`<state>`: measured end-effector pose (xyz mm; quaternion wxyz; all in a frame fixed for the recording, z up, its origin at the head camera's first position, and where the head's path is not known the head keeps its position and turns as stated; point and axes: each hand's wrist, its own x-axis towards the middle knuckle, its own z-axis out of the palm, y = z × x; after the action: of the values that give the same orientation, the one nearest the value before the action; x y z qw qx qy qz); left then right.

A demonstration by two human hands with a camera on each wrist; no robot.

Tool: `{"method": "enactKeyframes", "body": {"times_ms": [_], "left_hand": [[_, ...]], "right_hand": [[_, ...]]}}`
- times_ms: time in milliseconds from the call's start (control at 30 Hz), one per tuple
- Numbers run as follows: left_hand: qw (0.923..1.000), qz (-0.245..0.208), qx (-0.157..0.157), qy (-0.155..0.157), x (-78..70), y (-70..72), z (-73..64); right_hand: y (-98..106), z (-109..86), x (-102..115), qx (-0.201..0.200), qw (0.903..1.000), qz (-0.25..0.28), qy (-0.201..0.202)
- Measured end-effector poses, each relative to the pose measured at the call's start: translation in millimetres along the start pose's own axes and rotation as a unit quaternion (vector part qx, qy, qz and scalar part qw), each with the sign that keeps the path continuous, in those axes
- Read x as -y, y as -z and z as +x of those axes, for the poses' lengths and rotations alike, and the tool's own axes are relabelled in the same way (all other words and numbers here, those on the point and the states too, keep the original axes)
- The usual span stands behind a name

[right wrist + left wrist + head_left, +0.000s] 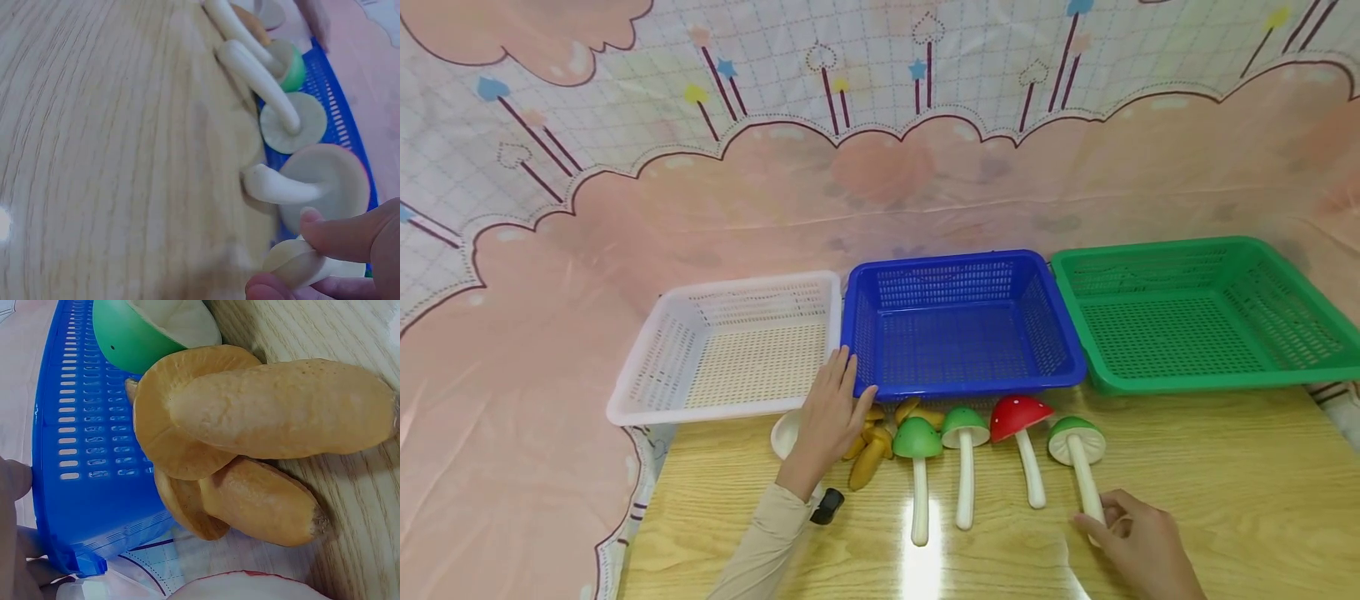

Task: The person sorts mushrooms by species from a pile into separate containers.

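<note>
My left hand (830, 410) rests with fairly straight fingers on the front left corner of the blue basket (967, 392), beside the white basket (722, 414). My right hand (1138, 533) pinches the lower stem of a green-capped toy mushroom (1077, 450), thumb on one side and fingers on the other. To its left lie a red-capped mushroom (1019, 418) and two green-capped ones, the nearer-to-middle mushroom (966, 429) and another mushroom (917, 437). Brown mushrooms (269, 412) are heaped by my left hand. A pale mushroom underside (784, 433) is partly hidden by that wrist.
The green basket (1217, 385) stands at the right of the row. All three baskets sit along the back of the wooden table (1000, 567), against a patterned pink cloth (760, 200). The mushrooms lie just in front of the blue basket.
</note>
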<state>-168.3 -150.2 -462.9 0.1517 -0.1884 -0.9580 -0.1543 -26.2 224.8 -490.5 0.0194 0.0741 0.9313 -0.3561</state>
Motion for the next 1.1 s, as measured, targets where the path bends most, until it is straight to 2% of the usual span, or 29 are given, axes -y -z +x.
{"method": "enactKeyframes", "body": {"times_ms": [300, 500, 633, 1100], "left_hand": [[1.0000, 0.007, 0.002, -0.002, -0.9, 1.7, 0.6], [0.9995, 0.022, 0.021, 0.001, -1.1, 1.7, 0.8], [0.9996, 0.023, 0.014, 0.000, -1.1, 1.0, 0.4], [0.9997, 0.012, -0.020, -0.002, -0.2, -2.2, -1.1]], "right_hand": [[23, -10.6, 12, -0.062, 0.9960, 0.023, 0.060], [43, -10.3, 19, -0.073, 0.9946, 0.023, 0.071], [53, -5.8, 23, -0.081, 0.9935, 0.016, 0.079], [77, 22.0, 26, -0.104, 0.9838, 0.023, 0.144]]}}
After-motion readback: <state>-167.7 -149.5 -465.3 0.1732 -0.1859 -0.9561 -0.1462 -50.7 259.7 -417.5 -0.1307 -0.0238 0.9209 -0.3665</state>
